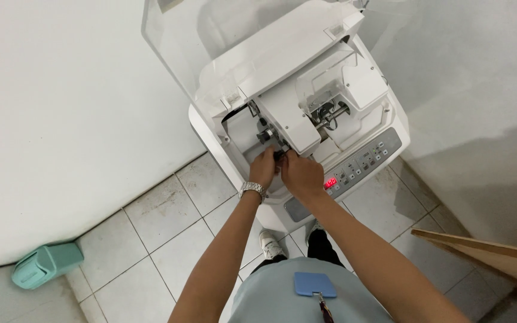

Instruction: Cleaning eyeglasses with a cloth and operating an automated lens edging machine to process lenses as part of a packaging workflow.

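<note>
A white floor-standing machine (354, 90) with a raised clear lid (175, 48) stands in a room corner. My left hand (262, 167), with a metal watch on its wrist, and my right hand (300, 173) meet inside the machine's open chamber. Both pinch a small dark part (279, 156) below a black clamp knob (264, 136). Which hand bears the part I cannot tell; the fingertips hide most of it. A grey button panel (366, 160) with a red lit display lies just right of my right hand.
White walls close in on the left and right of the machine. A pale green bin (46, 264) lies on the tiled floor (169, 227) at lower left. A wooden board edge (486, 254) juts in at lower right. My shoes show below the machine.
</note>
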